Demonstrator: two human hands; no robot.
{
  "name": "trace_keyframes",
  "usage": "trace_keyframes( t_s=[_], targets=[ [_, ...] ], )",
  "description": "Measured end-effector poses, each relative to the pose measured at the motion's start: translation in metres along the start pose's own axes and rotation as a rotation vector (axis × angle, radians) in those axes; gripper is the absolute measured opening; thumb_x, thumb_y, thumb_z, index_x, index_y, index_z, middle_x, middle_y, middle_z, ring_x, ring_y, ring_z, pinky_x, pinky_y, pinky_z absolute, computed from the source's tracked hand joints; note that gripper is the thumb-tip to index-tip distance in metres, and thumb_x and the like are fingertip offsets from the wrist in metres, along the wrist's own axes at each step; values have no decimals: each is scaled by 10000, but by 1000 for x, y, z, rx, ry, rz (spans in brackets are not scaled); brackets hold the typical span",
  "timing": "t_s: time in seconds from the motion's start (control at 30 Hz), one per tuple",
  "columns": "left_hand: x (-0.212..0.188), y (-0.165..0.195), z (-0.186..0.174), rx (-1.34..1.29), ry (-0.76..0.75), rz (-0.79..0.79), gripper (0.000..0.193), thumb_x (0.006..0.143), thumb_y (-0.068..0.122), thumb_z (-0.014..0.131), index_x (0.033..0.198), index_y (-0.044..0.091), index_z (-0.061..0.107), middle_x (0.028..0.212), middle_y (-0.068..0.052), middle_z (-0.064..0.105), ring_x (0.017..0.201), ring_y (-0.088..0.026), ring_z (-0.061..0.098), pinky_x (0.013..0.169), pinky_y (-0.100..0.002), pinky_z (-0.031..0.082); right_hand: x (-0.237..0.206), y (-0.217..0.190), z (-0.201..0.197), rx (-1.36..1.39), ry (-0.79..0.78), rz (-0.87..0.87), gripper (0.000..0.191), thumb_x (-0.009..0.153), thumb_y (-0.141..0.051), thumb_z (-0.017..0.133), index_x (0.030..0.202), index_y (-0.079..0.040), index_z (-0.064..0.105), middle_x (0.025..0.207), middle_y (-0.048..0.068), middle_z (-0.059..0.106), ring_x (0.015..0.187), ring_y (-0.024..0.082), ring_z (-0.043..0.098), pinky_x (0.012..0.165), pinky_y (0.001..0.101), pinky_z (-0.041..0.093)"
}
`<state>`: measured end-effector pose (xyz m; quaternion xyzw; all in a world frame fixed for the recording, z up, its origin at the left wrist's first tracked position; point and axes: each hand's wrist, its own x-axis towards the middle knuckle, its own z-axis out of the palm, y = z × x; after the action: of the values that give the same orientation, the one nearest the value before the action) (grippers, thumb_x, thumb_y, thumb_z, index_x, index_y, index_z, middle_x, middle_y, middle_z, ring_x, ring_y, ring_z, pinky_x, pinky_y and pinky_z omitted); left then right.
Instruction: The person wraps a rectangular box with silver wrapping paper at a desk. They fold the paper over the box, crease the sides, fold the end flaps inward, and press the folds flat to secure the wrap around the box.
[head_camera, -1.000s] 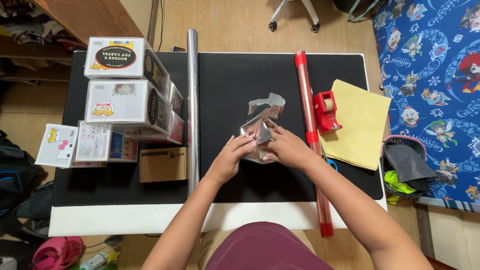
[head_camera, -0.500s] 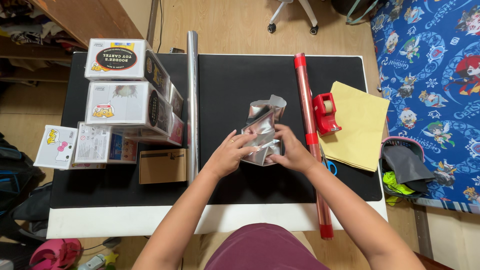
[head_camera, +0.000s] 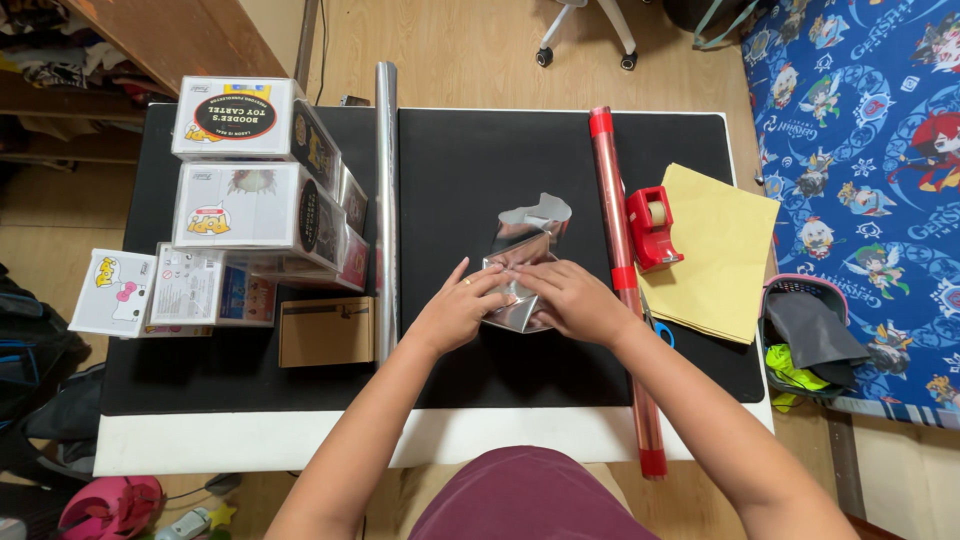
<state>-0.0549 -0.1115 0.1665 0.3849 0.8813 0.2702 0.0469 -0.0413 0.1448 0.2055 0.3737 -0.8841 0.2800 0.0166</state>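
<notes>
A small parcel in shiny silver wrapping foil (head_camera: 525, 250) lies on the black mat (head_camera: 520, 150) in the middle of the table. My left hand (head_camera: 458, 308) presses its left side with fingertips on the folded foil. On the parcel's right side my right hand (head_camera: 570, 300) lies flat, its fingers meeting the left hand's at the fold. A loose flap of foil stands up at the far end.
A silver foil roll (head_camera: 386, 190) lies left of the mat, a copper-red roll (head_camera: 620, 270) right of it. A red tape dispenser (head_camera: 651, 226) and yellow paper sheets (head_camera: 715, 250) sit at the right. Stacked toy boxes (head_camera: 250, 190) and a brown carton (head_camera: 325, 332) fill the left.
Both hands have lowered the silver parcel from a tilted, lifted pose down onto the mat and now press the fold flat.
</notes>
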Motion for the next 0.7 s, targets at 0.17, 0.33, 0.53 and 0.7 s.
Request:
trace_keyframes(
  t_s=[0.17, 0.33, 0.53, 0.7],
  targets=[
    [-2, 1, -1, -14, -2, -5, 443, 814, -35, 603, 1171, 200, 721, 1491, -99, 532, 1417, -271, 459, 1235, -561, 232, 4, -4, 0, 62, -28, 71, 667, 705, -103, 826, 1322, -30, 583, 1289, 167, 643, 1247, 377, 565, 1100, 485, 404],
    [-1, 2, -2, -57, 1, -39, 351, 853, -9, 606, 1132, 176, 713, 1518, -118, 511, 1461, -301, 419, 1240, -572, 213, 1, 1, 2, 129, -46, 129, 552, 717, -79, 811, 1236, -45, 627, 1277, 144, 650, 1255, 364, 571, 1127, 483, 399],
    [-5, 6, -8, -296, 56, -47, 297, 938, 149, 680, 1234, 158, 665, 1493, -108, 532, 1484, -320, 372, 1215, -633, 153, -9, 4, 5, 268, -93, 258, 374, 788, -14, 737, 1154, -60, 671, 1429, 134, 596, 1326, 363, 544, 1129, 449, 415],
    [-14, 14, 3, -299, 112, 12, 514, 774, 252, 830, 1244, 154, 645, 1436, -72, 561, 1454, -314, 389, 1199, -653, 160, -15, 10, 14, 312, -37, 246, 347, 814, 32, 690, 1146, -67, 704, 1456, 152, 581, 1330, 363, 557, 1184, 456, 367]
  ],
)
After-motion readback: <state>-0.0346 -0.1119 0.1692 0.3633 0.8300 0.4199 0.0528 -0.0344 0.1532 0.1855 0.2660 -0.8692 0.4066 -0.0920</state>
